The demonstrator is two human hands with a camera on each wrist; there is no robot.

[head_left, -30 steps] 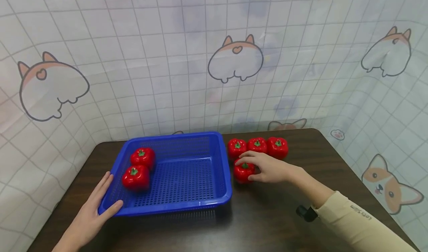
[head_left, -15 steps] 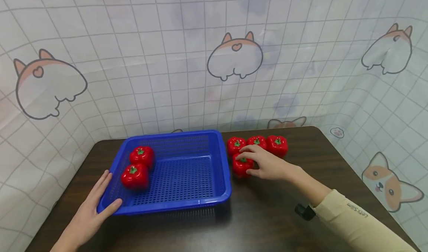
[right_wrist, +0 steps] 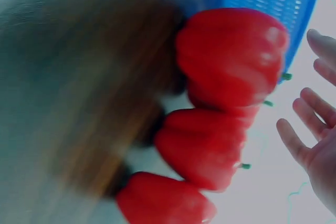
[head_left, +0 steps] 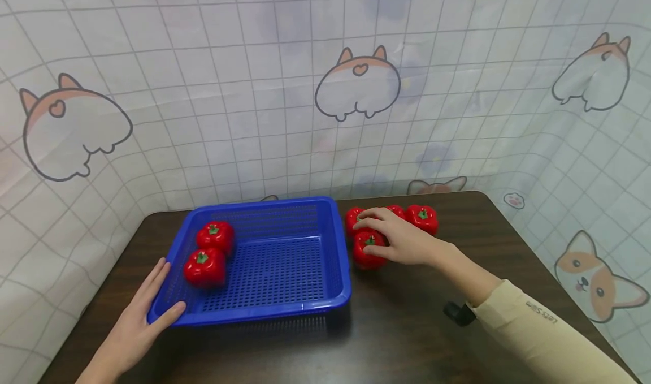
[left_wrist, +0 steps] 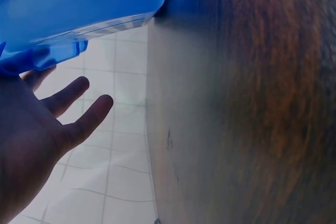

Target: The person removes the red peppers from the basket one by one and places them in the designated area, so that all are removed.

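My left hand (head_left: 133,322) lies along the left front corner of a blue plastic basket (head_left: 274,310), fingers spread, thumb at the front rim. In the left wrist view its fingers extend beside the basket's outer wall (left_wrist: 100,3). My right hand (head_left: 399,238) is over a red bell pepper (head_left: 365,258) just right of the basket. Seen from the right wrist, the fingers of the right hand (right_wrist: 315,124) are spread and stand apart from that pepper (right_wrist: 231,56). Behind it is a row of three red bell peppers, the rightmost (head_left: 423,219) fully visible, the others partly covered by the hand.
Two red bell peppers (head_left: 204,270) sit inside the basket at its left side. A dark wooden table (head_left: 356,350) carries everything. A white grid-patterned cloth (head_left: 285,124) with dog drawings hangs behind and at both sides.
The front bell pepper has shifted slightly back toward the row. My right hand has moved back and rises off it, covering more of the row. The left hand keeps its place at the basket.
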